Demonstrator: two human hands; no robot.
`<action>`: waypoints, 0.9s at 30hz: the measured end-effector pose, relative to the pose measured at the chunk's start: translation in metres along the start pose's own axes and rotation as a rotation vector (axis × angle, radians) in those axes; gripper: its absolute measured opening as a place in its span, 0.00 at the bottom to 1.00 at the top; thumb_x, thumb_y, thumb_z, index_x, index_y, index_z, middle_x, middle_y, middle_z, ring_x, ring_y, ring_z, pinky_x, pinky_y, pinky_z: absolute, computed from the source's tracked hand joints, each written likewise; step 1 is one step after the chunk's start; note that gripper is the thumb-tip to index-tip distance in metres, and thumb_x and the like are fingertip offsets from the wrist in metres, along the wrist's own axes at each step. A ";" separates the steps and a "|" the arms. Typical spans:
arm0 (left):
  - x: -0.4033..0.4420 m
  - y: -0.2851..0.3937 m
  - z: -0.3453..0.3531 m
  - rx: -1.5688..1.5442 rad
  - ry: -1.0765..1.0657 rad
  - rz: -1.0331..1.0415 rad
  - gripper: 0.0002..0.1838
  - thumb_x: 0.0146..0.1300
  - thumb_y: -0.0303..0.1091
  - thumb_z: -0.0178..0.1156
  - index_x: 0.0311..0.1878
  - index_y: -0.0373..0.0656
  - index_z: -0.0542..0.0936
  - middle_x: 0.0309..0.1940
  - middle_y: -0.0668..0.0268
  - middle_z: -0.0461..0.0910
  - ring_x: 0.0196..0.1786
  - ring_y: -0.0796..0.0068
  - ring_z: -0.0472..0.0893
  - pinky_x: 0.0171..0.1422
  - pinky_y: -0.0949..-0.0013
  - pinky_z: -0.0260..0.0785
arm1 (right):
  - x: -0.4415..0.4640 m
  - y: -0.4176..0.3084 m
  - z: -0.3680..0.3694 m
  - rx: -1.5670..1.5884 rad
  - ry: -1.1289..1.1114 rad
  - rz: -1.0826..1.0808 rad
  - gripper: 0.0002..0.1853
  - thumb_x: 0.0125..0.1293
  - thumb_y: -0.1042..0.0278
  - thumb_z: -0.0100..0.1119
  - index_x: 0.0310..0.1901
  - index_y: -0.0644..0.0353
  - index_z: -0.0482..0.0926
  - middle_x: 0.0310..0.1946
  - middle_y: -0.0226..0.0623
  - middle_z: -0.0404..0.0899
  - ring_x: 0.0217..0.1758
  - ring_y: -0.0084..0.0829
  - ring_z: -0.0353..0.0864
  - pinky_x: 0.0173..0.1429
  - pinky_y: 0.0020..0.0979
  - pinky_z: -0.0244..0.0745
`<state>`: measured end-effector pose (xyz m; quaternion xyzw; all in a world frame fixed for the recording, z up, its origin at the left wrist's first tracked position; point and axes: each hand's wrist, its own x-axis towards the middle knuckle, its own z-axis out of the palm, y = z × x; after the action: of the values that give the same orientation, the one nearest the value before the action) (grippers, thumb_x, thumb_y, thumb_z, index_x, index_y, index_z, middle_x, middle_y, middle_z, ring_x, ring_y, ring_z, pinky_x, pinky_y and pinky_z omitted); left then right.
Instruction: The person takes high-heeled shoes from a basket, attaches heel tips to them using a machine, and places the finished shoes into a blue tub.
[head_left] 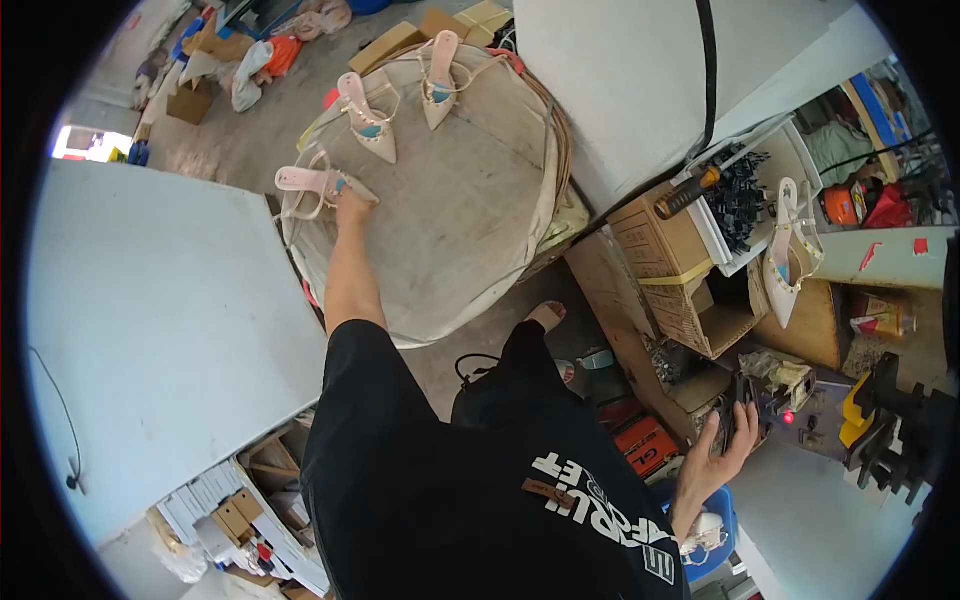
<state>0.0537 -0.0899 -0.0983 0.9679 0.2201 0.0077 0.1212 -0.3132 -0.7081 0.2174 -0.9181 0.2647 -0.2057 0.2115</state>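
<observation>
My left hand [352,207] is closed on the toe end of a pale, studded slingback shoe [310,182] at the left rim of a round, cloth-covered table [450,230]. Two similar shoes, one nearer [367,122] and one farther [440,85], rest along the far left side of that tabletop. On the right, my right hand [722,458] reaches to a dark block-shaped part [728,425], which sits between thumb and fingers. Its exact kind cannot be made out. Beside it is a bench machine [800,400] with a red light.
Another pale shoe [790,255] leans near a box of black pieces [738,200]. An orange-and-black screwdriver [688,192] lies across the cardboard box [660,240]. A blue bin [720,535] with shoes stands below my right arm. A pale panel [170,320] borders the left.
</observation>
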 end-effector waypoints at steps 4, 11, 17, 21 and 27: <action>-0.044 0.057 -0.084 -0.106 0.316 -0.079 0.23 0.52 0.38 0.70 0.52 0.41 0.81 0.47 0.52 0.82 0.51 0.50 0.81 0.54 0.53 0.73 | -0.008 -0.016 0.004 0.103 -0.094 0.010 0.16 0.66 0.74 0.62 0.56 0.65 0.78 0.62 0.48 0.74 0.67 0.44 0.71 0.72 0.39 0.61; -0.289 0.244 -0.225 -0.743 -0.068 0.862 0.09 0.56 0.30 0.71 0.33 0.40 0.79 0.24 0.63 0.72 0.25 0.67 0.70 0.31 0.64 0.64 | -0.015 -0.025 0.021 1.023 -0.541 0.134 0.40 0.65 0.49 0.66 0.70 0.67 0.64 0.65 0.47 0.72 0.70 0.40 0.71 0.73 0.41 0.64; -0.415 0.336 -0.232 -0.929 -0.906 1.419 0.10 0.55 0.34 0.73 0.40 0.47 0.86 0.33 0.59 0.83 0.30 0.56 0.79 0.36 0.58 0.72 | -0.012 -0.017 0.019 1.439 -0.634 0.224 0.54 0.61 0.26 0.55 0.74 0.67 0.58 0.67 0.45 0.69 0.71 0.33 0.67 0.75 0.36 0.58; -0.384 0.356 -0.236 -0.983 -1.314 1.062 0.46 0.39 0.54 0.81 0.61 0.38 0.78 0.49 0.63 0.84 0.24 0.88 0.70 0.28 0.82 0.60 | -0.062 0.012 -0.026 1.316 -0.167 0.340 0.42 0.60 0.56 0.71 0.70 0.67 0.63 0.62 0.42 0.69 0.65 0.32 0.70 0.69 0.33 0.62; -0.453 0.433 -0.214 -0.937 -1.517 0.979 0.13 0.71 0.27 0.58 0.55 0.33 0.79 0.34 0.62 0.87 0.17 0.90 0.66 0.21 0.82 0.56 | -0.100 0.008 -0.070 0.307 0.219 0.226 0.41 0.56 0.61 0.72 0.69 0.64 0.65 0.65 0.46 0.64 0.66 0.44 0.70 0.71 0.37 0.63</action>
<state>-0.1867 -0.6129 0.2300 0.5565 -0.3602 -0.4742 0.5794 -0.4283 -0.6764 0.2443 -0.8118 0.3530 -0.3170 0.3405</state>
